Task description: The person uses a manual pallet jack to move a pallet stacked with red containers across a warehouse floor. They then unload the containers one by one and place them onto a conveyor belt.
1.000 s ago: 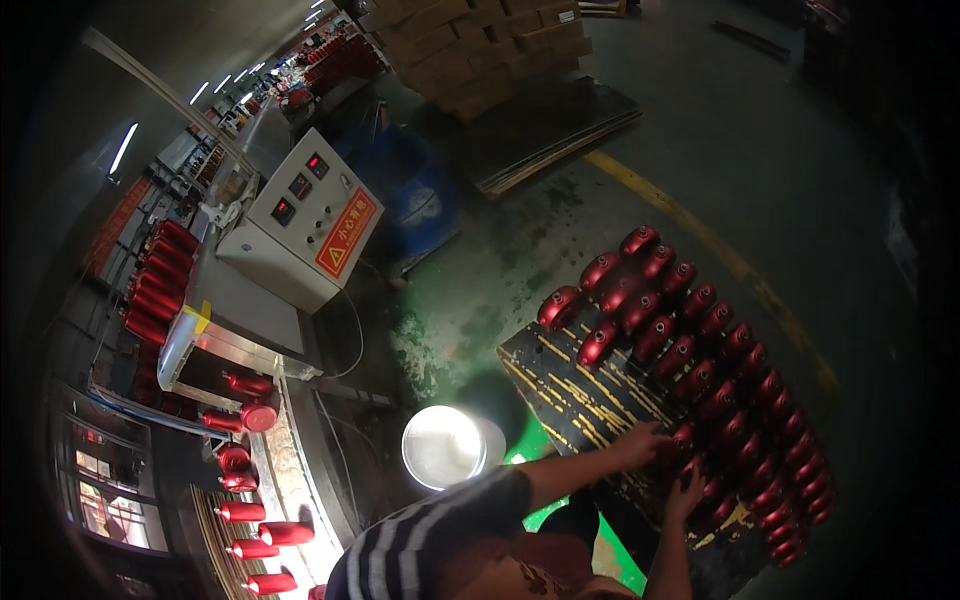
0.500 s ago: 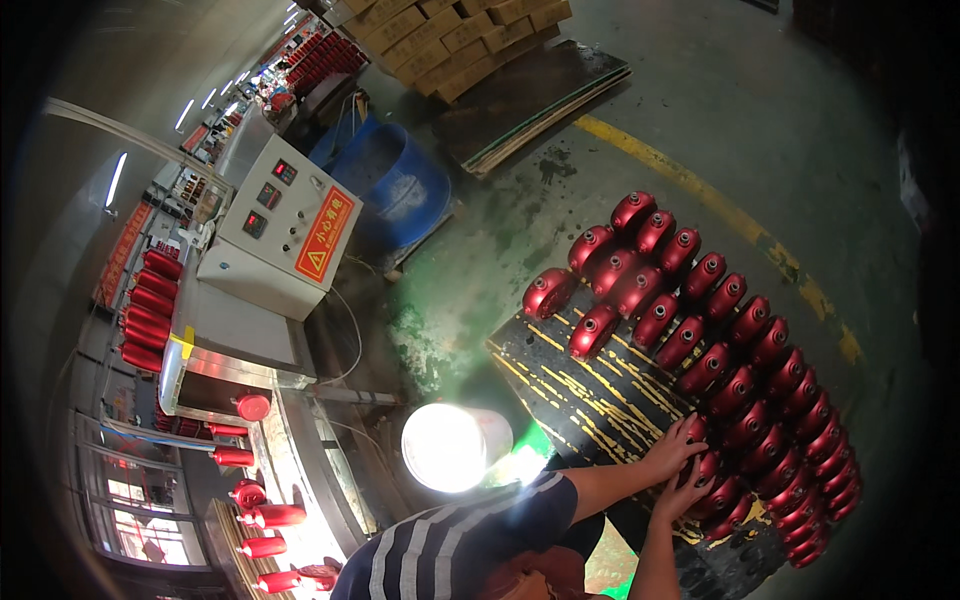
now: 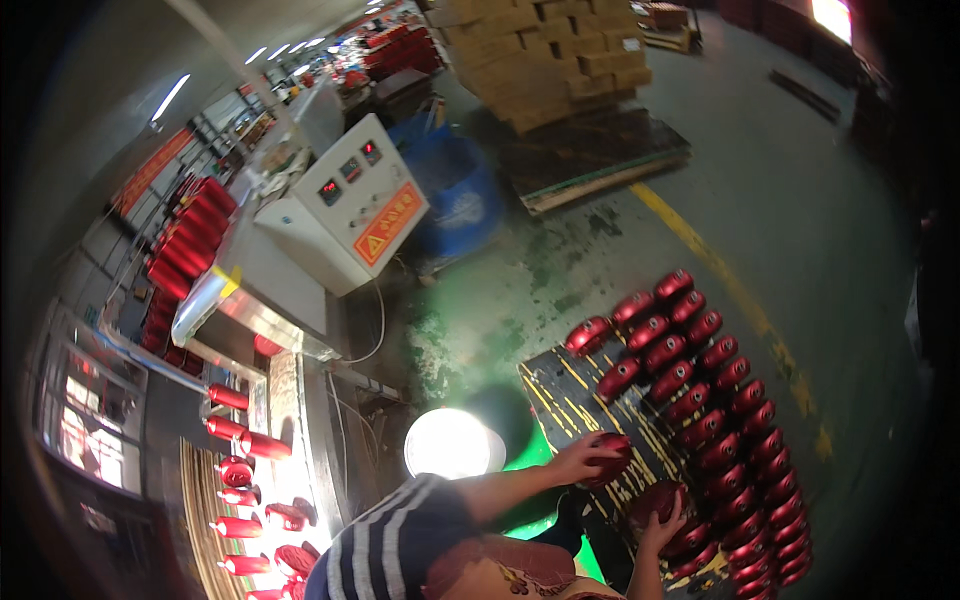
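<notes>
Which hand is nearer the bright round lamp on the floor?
Left. The left hand, gripping a red cylinder, sits just right of the lamp. The right hand, on another red cylinder, is farther right and lower on the pallet.

Red cylinders (image 3: 700, 400): glossy, smooth metal. Pallet (image 3: 560, 385): dark, scuffed wood. Control cabinet (image 3: 345, 205): matt painted metal. Floor (image 3: 760, 170): rough concrete. Boxes (image 3: 545, 50): cardboard.
</notes>
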{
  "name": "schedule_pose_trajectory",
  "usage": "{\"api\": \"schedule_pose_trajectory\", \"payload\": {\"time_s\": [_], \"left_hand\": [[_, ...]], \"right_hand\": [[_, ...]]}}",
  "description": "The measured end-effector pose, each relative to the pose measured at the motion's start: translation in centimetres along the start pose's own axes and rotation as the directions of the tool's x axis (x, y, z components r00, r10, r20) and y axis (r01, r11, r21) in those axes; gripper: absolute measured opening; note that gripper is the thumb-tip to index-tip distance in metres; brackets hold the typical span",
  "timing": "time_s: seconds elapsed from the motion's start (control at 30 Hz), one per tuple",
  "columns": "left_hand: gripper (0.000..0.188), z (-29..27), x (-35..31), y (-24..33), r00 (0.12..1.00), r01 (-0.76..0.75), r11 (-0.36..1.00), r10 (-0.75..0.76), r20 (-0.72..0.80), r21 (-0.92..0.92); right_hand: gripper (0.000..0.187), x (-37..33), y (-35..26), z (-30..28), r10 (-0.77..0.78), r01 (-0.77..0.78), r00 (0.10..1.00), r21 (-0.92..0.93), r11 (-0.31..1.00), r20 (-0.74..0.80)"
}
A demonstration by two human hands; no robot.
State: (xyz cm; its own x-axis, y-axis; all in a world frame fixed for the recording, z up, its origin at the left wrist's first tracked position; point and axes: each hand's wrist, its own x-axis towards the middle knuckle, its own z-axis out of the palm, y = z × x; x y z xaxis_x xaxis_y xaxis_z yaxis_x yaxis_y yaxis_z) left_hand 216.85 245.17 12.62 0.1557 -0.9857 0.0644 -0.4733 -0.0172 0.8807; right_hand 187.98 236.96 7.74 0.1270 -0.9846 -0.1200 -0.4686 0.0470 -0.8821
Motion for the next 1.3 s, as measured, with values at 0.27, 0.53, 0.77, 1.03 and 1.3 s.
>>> {"api": "schedule_pose_trajectory", "payload": {"time_s": [0.27, 0.53, 0.77, 1.03, 1.3], "left_hand": [[0.066, -19.4, -24.9, 6.5, 0.778, 0.161, 0.665, -0.540, -0.321, -0.729], [0.067, -20.5, -38.1, -1.4, 0.726, -0.421, -0.020, -0.607, -0.324, -0.907], [0.059, -21.6, -38.8, -4.5, 0.960, -0.280, -0.593, -0.179, -0.215, -0.755], [0.064, -22.3, -38.1, -2.1, 0.956, -0.246, -0.741, -0.079, -0.282, -0.625], [0.057, -21.1, -37.4, 0.6, 0.873, -0.476, -0.675, -0.288, -0.393, -0.563]], "right_hand": [[0.088, -4.4, -13.9, 8.2, -0.029, -0.482, 0.768, 0.608, 0.630, 0.639], [0.059, -16.7, -22.7, 24.1, -0.117, -0.905, 0.249, 0.274, 0.324, 0.961], [0.075, -20.7, -24.7, 32.5, -0.027, -0.975, -0.166, -0.160, 0.152, 0.986], [0.067, -20.7, -26.8, 35.6, -0.078, -0.900, -0.432, -0.424, 0.099, 0.899], [0.052, -19.8, -29.8, 34.6, -0.107, -0.896, -0.332, -0.277, 0.347, 0.937]]}}
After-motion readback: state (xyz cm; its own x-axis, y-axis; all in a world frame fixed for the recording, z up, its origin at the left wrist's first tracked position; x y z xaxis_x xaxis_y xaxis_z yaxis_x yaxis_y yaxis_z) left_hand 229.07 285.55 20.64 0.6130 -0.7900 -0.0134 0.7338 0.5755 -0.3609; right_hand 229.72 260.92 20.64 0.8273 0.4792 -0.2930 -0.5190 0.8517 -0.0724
